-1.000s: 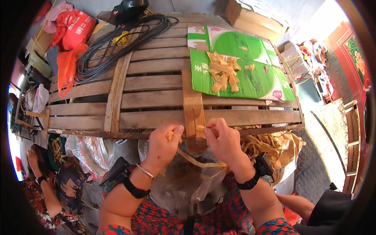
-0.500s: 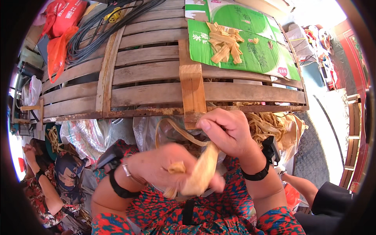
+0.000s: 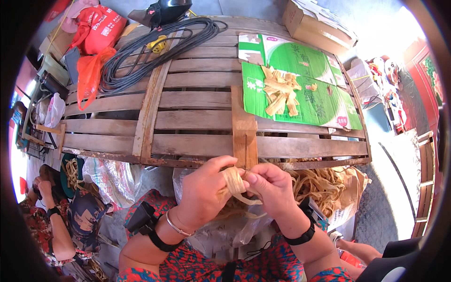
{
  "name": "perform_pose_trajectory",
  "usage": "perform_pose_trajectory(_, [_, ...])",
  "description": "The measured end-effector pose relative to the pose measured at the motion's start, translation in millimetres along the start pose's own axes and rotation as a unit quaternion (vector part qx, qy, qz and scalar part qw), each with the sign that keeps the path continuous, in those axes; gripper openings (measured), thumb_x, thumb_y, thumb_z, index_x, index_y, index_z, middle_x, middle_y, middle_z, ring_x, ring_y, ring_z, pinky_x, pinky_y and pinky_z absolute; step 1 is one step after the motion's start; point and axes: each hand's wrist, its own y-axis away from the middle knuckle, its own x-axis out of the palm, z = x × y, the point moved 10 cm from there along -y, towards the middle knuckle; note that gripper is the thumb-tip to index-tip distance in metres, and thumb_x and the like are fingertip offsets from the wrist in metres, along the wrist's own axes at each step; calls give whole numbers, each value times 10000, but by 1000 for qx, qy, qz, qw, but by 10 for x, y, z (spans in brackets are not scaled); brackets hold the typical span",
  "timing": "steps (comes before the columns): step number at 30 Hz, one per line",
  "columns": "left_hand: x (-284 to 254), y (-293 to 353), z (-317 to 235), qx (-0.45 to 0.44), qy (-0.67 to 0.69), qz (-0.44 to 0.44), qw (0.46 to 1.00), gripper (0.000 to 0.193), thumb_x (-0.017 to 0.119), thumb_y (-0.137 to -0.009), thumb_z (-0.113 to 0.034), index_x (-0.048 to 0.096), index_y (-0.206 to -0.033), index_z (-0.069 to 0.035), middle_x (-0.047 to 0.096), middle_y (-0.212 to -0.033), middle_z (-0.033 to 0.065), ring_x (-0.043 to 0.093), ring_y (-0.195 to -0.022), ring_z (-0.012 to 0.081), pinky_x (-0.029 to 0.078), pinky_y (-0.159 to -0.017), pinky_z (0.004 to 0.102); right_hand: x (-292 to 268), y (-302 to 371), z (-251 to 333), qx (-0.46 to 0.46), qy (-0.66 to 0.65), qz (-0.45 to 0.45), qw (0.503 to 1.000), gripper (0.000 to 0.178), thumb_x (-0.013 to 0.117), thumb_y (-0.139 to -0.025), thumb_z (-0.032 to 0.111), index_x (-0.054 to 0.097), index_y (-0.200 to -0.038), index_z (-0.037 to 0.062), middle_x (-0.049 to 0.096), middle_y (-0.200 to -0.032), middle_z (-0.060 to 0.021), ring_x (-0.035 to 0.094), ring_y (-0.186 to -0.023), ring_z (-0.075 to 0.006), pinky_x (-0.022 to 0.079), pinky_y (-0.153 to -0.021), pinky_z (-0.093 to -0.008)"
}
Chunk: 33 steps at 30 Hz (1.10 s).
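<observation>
In front of the table edge, my left hand (image 3: 203,191) closes round a flat, pale tan dried strip (image 3: 234,182), folded into a small wad. My right hand (image 3: 272,189) pinches the strip close beside it, thumb against fingers. A loose end curves down between the two hands. Just beyond them, a wooden block (image 3: 245,141) juts over the table's front edge; whether the strip touches it I cannot tell. Several short folded pieces (image 3: 281,91) like it are heaped on a green cardboard sheet (image 3: 319,101).
Below the slatted wooden table (image 3: 192,120) sits a bag of loose tan strips (image 3: 319,190). Coiled dark cable (image 3: 122,75), an orange bag (image 3: 89,75) and a cardboard box (image 3: 312,30) are at the far side. Another person in a cap (image 3: 84,214) works at left; someone's arm (image 3: 359,249) shows at right.
The blurred left hand has come up beside the right, near the block's front end. The strip's long loop is gone from sight, and the strip is now bunched compactly. The view has shifted.
</observation>
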Motion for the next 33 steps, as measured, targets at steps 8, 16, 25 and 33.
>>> perform_pose_trajectory(8, [309,38,-31,12,16,200,980,101,657,-832,-79,652,-899,-3,641,-1116,138,665,-879,262,542,-706,335,170,20,144,-106,427,73,895,322,544,-975,292,637,-871,2,569,-645,-14,519,-600,-102,428,-556,-264])
perform_pose_trajectory(16, [59,13,457,-269,462,46,844,93,635,-900,-106,635,-918,-15,650,-891,74,538,-574,62,443,-508,198,160,68,-199,164,-50,159,972,425,504,-994,408,611,-850,23,424,-627,60,318,-550,-38,236,-476,-212])
perform_pose_trajectory(25, [497,203,605,-337,515,113,780,89,668,-879,-104,620,-928,-47,591,-687,7,500,-511,52,413,-488,197,-221,-68,-72,113,99,22,988,215,700,-897,228,643,-851,27,553,-687,58,425,-583,-22,324,-499,-185])
perform_pose_trajectory(33, [699,145,1218,-401,310,4,862,170,655,-901,-158,660,-972,-4,628,-761,48,558,-592,110,447,-543,245,-553,-391,329,-126,554,-164,807,221,724,-842,249,610,-866,61,628,-650,-84,623,-603,-195,477,-542,-322])
